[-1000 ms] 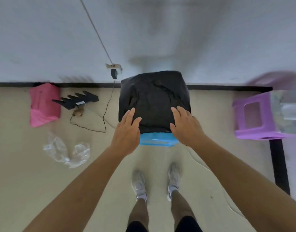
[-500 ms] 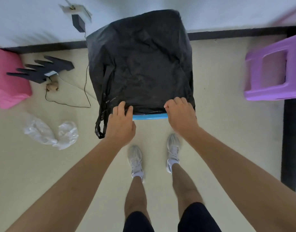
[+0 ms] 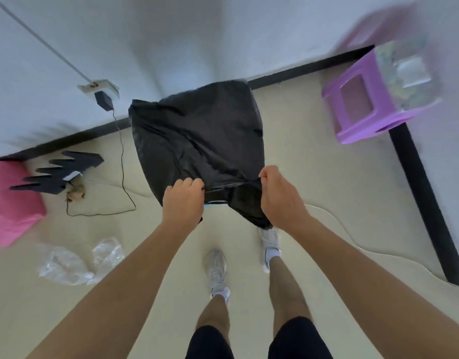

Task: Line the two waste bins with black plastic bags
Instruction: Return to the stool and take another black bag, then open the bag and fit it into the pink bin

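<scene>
Left grip (image 3: pixel 183 200) and right grip (image 3: pixel 280 195) are both clenched on the near edge of the bag (image 3: pixel 197 141) draped over the blue bin (image 3: pixel 216 202).

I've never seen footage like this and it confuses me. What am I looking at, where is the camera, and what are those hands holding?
The camera sits on a person's head and looks down, so you see their own arms, legs and shoes. There is no machine here. The left hand and right hand each pinch the near edge of a black plastic bag that is draped over a waste bin; only a sliver of the blue bin shows beneath. On the floor lie a pink bag, crumpled clear plastic, a black jagged foam piece and a thin cable that runs up to a wall socket. A purple stool stands at the right, blurred.
</scene>
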Available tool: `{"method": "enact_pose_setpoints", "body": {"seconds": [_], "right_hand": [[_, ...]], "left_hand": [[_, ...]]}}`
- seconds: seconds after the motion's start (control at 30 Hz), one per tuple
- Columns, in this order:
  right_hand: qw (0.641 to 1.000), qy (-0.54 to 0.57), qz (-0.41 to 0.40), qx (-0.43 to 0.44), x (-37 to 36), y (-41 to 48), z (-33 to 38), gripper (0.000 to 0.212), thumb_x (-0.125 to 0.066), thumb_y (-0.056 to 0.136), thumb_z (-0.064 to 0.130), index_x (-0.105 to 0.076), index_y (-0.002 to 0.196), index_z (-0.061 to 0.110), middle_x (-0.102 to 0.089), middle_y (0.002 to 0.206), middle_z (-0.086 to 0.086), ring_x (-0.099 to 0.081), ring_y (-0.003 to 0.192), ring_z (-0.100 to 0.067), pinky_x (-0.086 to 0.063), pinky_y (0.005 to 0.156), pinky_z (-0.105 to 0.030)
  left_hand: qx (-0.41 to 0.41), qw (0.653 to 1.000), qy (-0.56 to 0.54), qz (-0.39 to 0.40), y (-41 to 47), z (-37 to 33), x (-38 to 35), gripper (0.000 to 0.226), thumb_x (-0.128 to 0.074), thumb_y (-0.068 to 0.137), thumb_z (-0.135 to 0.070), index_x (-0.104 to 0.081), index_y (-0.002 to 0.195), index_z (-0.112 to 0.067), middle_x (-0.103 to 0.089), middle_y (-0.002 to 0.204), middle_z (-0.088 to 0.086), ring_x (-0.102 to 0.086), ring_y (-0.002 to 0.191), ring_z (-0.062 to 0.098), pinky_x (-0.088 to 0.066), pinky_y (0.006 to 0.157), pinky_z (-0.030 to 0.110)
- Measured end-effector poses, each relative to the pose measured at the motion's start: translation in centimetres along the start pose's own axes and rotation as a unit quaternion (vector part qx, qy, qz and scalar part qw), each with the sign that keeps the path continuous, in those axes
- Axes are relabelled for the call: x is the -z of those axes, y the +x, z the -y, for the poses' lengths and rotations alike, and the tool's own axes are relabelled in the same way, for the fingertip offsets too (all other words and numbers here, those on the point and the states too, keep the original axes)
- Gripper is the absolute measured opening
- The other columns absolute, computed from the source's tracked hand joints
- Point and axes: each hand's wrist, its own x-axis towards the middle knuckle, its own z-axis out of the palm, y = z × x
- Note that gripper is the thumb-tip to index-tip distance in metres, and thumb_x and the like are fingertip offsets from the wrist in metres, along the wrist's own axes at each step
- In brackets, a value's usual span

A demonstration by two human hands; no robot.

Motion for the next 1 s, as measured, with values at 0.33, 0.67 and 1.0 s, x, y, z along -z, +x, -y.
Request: {"method": "enact_pose_setpoints", "body": {"seconds": [0.33,0.67,1.0], "right_hand": [[0.984,-0.114,-0.123,-0.054,17.9,-20.3,3.7,0.044,-0.054,0.093,0.039,-0.045,0.129,0.016,-0.062,0.115,-0.006,-0.067,0.076,-0.03,-0.05,0.063,-0.037],[0.884,-0.095,-0.33,-0.319,28.2,-50.2,-3.2,0.041,-0.05,0.094,0.018,-0.041,0.133,0.022,-0.059,0.128,-0.002,-0.066,0.084,-0.032,-0.044,0.063,-0.035],[0.78,-0.09,-0.401,-0.472,21.4,-95.5,-8.3,0.02,-0.05,0.092,0.009,-0.04,0.1,0.024,-0.057,0.092,-0.002,-0.051,0.055,-0.027,-0.04,0.05,-0.034]], "left_hand": [[-0.194,0.965,-0.126,-0.119,-7.0,-14.8,19.3,0.014,-0.046,0.098,-0.023,-0.056,0.1,-0.013,-0.065,0.081,0.009,-0.06,0.07,0.03,-0.042,0.061,0.037],[-0.493,0.854,-0.104,-0.13,-24.4,-42.2,25.7,0.019,-0.049,0.099,-0.024,-0.063,0.096,-0.012,-0.054,0.062,-0.005,-0.047,0.055,0.017,-0.027,0.047,0.028],[-0.765,0.636,-0.073,-0.065,-65.3,-67.2,12.9,0.013,-0.054,0.096,-0.029,-0.059,0.095,-0.017,-0.064,0.062,-0.001,-0.045,0.05,0.015,-0.03,0.051,0.027]]}}
